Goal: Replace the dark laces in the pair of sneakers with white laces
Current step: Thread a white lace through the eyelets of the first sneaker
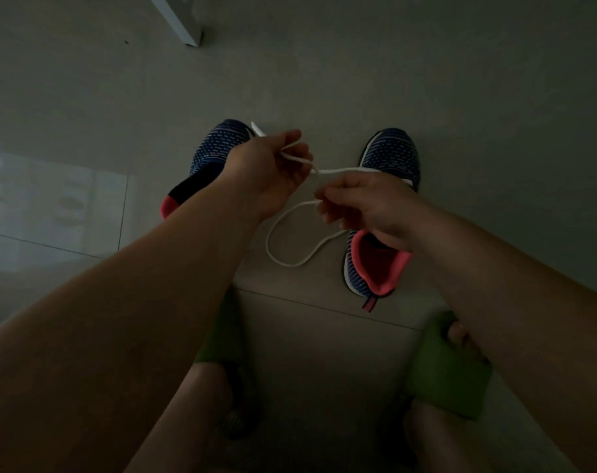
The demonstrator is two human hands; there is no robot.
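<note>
White lace (292, 247) loops between two sneakers (380, 264); my left hand (269, 172) and right hand (368, 206) pinch it, fingers curled.

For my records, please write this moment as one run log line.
left hand: holds white lace | right hand: pinches same lace | lace loop hangs between sneakers | left sneaker, right sneaker: on floor

A pale tiled floor (324, 80) stretches beneath and beyond the hands, its grout lines running below the wrists. A white furniture leg (181, 20) stands well beyond them at the top. Green slippers (450, 367) sit near the forearms, bare toes showing in the right one. Window light glares off a glossy tile (51, 199) left of the hands.
</note>
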